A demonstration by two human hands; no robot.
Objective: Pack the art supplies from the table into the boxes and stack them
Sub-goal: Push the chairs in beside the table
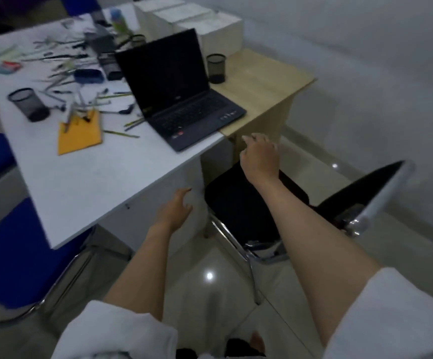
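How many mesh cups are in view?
3: one cup at the white table's left, one on the wooden desk beside the laptop, one behind the laptop, partly hidden. Clutter may hide more.

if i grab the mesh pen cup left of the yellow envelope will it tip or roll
The mesh pen cup looks see-through and seems empty, so probably light. It is tall for its base, so a sideways push may tip it. Its round wall would likely roll among the scattered pens.

White table [101, 177], scattered pens [62, 73], laptop [181, 99]
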